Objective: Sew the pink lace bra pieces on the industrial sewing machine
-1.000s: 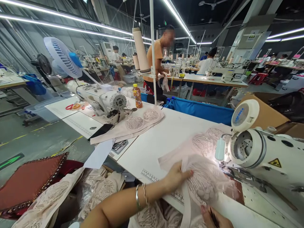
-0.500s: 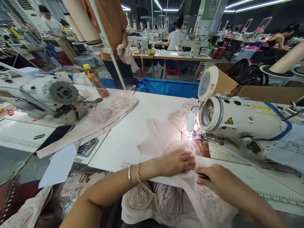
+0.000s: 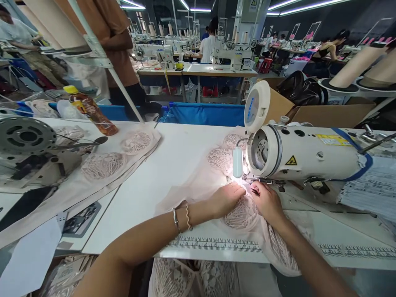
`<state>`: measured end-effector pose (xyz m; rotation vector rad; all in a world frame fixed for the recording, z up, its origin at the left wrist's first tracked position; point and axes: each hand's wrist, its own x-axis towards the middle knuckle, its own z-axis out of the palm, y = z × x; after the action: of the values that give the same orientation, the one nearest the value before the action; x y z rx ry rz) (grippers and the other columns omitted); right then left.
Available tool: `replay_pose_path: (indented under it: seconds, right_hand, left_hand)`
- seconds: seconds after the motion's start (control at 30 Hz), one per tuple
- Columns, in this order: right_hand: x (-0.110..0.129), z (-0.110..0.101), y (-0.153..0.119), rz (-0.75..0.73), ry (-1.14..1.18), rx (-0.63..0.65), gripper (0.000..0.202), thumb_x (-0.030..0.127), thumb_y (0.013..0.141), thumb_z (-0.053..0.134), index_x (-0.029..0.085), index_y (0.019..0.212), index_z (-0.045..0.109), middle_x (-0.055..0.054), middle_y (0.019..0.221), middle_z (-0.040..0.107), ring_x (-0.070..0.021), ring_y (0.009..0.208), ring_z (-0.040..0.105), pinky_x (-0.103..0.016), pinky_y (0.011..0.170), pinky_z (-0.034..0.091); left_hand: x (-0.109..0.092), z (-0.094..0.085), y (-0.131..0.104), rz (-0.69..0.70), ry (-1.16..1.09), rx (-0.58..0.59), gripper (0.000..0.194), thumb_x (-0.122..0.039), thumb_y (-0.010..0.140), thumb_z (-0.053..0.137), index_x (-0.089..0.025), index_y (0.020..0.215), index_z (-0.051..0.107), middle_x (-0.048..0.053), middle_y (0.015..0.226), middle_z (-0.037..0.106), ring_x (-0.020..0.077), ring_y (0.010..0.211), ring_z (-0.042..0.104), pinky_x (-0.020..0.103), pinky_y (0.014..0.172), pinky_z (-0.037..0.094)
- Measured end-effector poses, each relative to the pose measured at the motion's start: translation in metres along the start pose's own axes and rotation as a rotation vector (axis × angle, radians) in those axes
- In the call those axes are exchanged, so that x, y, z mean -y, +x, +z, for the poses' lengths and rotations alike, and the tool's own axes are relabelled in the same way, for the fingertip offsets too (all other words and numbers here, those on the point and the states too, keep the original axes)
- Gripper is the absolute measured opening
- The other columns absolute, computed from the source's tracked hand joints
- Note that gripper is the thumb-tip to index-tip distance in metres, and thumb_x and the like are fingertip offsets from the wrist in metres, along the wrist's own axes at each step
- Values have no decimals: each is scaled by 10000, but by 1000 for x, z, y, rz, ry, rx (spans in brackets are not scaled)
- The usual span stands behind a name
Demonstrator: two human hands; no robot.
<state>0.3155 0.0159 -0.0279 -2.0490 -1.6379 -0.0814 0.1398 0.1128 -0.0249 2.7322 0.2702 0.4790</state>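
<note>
Under the lit needle area of the white sewing machine [image 3: 297, 150] lies a pale pink lace bra [image 3: 243, 216]. My left hand [image 3: 229, 198] is closed on its fabric just in front of the needle, the fingertips hidden in part. Opposite it, close to the presser foot, my right hand [image 3: 267, 202] pinches small dark thread snips [image 3: 255, 192] and rests against the same cloth. Sheer fabric [image 3: 192, 185] spreads to the left of my left hand. More lace cups [image 3: 219, 159] lie behind the needle, and part of the bra trails under my right forearm.
Another lace bra [image 3: 103, 165] lies on the left of the white table [image 3: 148, 185], near a second machine [image 3: 27, 140] and a bottle [image 3: 93, 111]. Thread cones [image 3: 359, 66] stand at the right. More lace pieces [image 3: 176, 280] hang below the table edge. A person in brown [image 3: 114, 45] stands beyond.
Both hands have moved forward to the needle, bringing the lace bra up from the table's front edge. The view has shifted right. The person in brown appears farther left.
</note>
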Motion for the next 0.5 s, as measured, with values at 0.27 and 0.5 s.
replay_pose_path:
  seconds: [0.27, 0.5]
  right_hand:
    - [3, -5, -8, 37, 65, 8, 164, 294, 876, 499, 239, 724, 530, -9, 674, 646, -166, 586, 566, -252, 582, 416]
    - [6, -3, -13, 2, 2, 20, 81, 223, 859, 498, 246, 786, 524, -12, 702, 676, -186, 595, 631, -260, 566, 417]
  left_hand:
    - [-20, 18, -13, 70, 453, -99, 619, -436, 1057, 397, 96, 1347, 526, 281, 1396, 577, 358, 1334, 522, 470, 1146, 350]
    - [-17, 17, -11, 58, 362, 0, 626, -437, 1060, 378, 80, 1393, 494, 294, 1430, 547, 345, 1389, 499, 482, 1180, 338]
